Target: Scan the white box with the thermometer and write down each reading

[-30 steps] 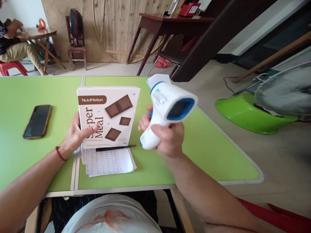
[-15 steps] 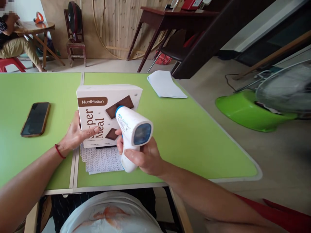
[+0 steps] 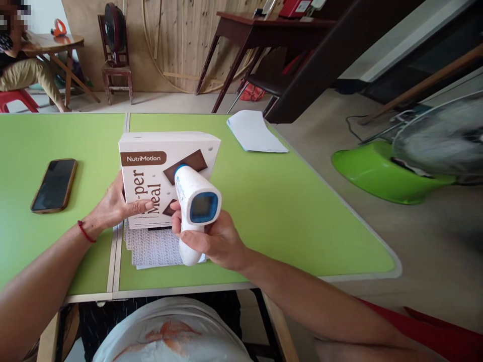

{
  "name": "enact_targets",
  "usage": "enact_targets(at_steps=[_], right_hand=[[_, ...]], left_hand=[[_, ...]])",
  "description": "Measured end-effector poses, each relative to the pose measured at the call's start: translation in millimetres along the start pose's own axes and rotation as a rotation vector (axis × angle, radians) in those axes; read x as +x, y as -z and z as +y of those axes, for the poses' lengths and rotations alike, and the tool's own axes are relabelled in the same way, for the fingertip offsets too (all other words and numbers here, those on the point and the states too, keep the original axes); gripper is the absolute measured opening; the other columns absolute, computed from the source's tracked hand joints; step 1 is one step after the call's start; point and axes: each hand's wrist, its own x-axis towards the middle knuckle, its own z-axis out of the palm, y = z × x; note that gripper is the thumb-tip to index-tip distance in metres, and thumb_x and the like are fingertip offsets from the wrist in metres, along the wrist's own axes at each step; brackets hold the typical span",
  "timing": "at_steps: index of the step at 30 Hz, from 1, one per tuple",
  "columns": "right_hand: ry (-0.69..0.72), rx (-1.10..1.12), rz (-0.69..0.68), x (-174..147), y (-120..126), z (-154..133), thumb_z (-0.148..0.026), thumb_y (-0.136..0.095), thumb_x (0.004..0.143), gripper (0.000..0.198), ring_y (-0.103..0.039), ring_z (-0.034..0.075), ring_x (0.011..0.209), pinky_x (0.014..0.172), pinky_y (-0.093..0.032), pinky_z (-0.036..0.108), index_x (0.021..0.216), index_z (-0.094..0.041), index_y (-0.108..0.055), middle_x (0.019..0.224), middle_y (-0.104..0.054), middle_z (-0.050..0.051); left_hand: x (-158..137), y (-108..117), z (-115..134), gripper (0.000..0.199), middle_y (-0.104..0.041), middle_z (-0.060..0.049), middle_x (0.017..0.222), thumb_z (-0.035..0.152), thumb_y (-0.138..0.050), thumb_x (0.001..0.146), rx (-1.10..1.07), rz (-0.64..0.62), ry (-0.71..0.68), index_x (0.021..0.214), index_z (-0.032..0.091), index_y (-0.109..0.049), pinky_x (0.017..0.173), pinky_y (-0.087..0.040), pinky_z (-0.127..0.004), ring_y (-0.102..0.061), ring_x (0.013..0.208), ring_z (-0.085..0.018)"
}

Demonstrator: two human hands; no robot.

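Note:
My left hand [image 3: 116, 203] grips the left side of a white and brown NutriMotion meal box [image 3: 141, 138], its thumb lying across the printed front. The box stands upright on the green table. In my right hand [image 3: 219, 239] is a white infrared thermometer [image 3: 188, 188] with a blue-framed screen facing me. Its blue-rimmed nose points at the front of the box; whether they touch I cannot tell. Under the box lie several sheets of handwritten paper [image 3: 154, 251], with a dark strip at the box's lower edge, partly hidden.
A phone [image 3: 54, 185] lies left on the green table [image 3: 302, 226]. Folded white paper [image 3: 256, 131] rests near the far edge. A green plastic object [image 3: 373, 176] and a fan [image 3: 445, 141] stand right of the table. Another person [image 3: 33, 75] sits at the back left.
The thermometer in my right hand has shifted slightly left and turned, so its screen faces me more squarely. My left hand and the box have stayed nearly still.

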Motion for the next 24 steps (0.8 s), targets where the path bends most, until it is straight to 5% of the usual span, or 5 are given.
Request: enact_targets(at_steps=[24], right_hand=[[0.057,-0.086,-0.004,1.1,1.5,5.6,-0.039,-0.072,0.073,0.024,-0.053,0.013,0.06,0.054,-0.046,0.03,0.079,-0.02,-0.059,0.068,-0.059,0.0]], left_hand=[[0.2,2.1,5.9,0.048,-0.065,-0.011,0.106,0.033,-0.08,0.07,0.041,-0.035,0.009,0.107,0.013,-0.055,0.072,-0.058,-0.035,-0.065,0.088,-0.024]])
